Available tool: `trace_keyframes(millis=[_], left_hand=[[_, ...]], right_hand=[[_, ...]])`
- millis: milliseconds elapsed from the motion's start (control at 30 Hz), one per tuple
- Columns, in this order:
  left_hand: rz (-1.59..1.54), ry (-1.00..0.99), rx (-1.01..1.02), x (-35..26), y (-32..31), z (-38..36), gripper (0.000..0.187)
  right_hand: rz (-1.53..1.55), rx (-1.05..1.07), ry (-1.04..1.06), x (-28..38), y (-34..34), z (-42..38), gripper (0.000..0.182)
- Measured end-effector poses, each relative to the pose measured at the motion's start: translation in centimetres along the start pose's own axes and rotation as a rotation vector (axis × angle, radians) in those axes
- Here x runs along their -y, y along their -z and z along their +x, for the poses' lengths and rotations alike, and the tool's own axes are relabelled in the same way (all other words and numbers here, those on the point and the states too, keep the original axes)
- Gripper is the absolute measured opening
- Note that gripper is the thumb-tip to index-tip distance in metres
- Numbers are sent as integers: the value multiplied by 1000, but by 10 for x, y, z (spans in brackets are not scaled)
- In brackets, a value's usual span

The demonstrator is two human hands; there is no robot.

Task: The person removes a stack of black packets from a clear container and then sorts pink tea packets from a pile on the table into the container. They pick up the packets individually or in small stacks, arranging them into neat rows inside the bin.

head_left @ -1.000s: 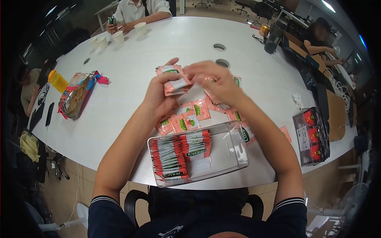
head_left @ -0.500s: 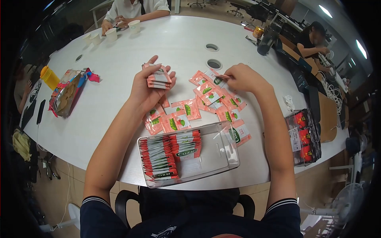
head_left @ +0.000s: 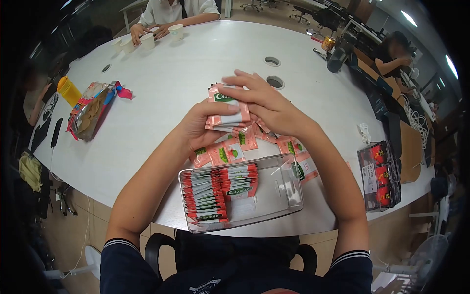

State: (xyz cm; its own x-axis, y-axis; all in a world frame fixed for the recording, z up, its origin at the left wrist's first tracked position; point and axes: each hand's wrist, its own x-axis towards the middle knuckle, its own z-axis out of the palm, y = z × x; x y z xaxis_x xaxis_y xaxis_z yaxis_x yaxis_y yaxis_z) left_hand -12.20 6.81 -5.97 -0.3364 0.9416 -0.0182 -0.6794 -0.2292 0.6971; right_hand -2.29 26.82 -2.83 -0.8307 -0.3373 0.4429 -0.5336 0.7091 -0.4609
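Observation:
A small stack of pink and white Cozy sachets [head_left: 227, 109] is held in my left hand [head_left: 197, 125], with the thumb across its front. My right hand [head_left: 271, 105] lies against the stack from the right, fingers stretched over its top edge; whether it grips a sachet is hidden. Loose pink sachets [head_left: 227, 153] lie on the white table below and behind both hands. Nearer my body stands a clear plastic box [head_left: 274, 188] with two rows of upright sachets [head_left: 203, 196] in its left part; its right part shows bare bottom.
A snack bag [head_left: 91, 115] and yellow bottle [head_left: 68, 90] stand at the left. Across the table, a person [head_left: 178, 12] handles paper cups [head_left: 147, 41]. At the right are a pack of red items [head_left: 379, 176], cardboard boxes [head_left: 410, 152] and another person [head_left: 390, 59].
My right hand has moved left from the loose sachets to the stack in my left hand. The stack now faces up towards me. The whole view has shifted slightly.

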Motion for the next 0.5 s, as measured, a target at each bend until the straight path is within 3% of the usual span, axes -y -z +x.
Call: trace_keyframes(millis=[67, 133, 167, 267, 367, 500], left_hand=[[25, 57, 14, -2, 2, 1, 53], [-25, -24, -61, -2, -7, 1, 55], [-51, -65, -100, -2, -13, 0, 56], [60, -173, -242, 3, -25, -3, 52], [-136, -61, -88, 2, -8, 2, 55], [-207, 11, -21, 10, -7, 2, 50]], right_hand=[[254, -28, -52, -1, 6, -2, 51], [509, -57, -106, 0, 14, -5, 51], [322, -84, -49, 0, 19, -4, 68], [-227, -84, 71, 16, 7, -3, 93], [-377, -76, 68, 27, -7, 0, 118], [-413, -103, 33, 37, -12, 2, 112]])
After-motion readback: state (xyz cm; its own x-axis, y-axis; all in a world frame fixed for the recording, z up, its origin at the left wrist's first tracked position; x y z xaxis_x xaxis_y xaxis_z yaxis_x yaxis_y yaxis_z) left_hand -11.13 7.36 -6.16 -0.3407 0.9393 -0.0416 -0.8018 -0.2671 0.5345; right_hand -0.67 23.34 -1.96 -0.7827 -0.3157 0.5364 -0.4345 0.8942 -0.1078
